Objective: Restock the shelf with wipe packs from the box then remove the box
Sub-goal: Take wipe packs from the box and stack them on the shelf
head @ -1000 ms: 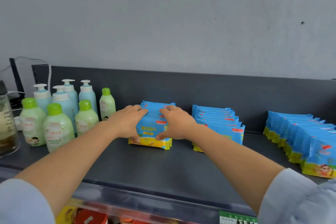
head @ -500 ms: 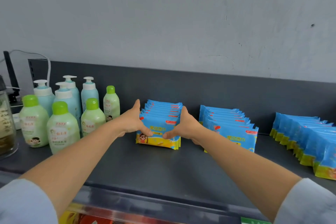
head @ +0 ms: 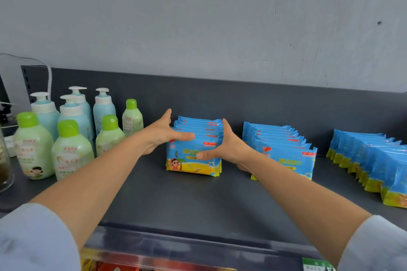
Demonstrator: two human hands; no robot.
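a second ago both hands lay curled over the front of the row of wipe packs [head: 191, 165]. now the left hand [head: 158, 136] and right hand [head: 229, 149] stand edgewise against its sides, fingers straight, thumbs across the front pack, gripping nothing. the row stands between the palms on the shelf [head: 198, 200]. this looks like final squaring, so the batch seems placed; the box is out of view.

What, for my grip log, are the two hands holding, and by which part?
The left hand and right hand press the leftmost row of wipe packs between them, by its left and right sides, thumbs across the front pack.
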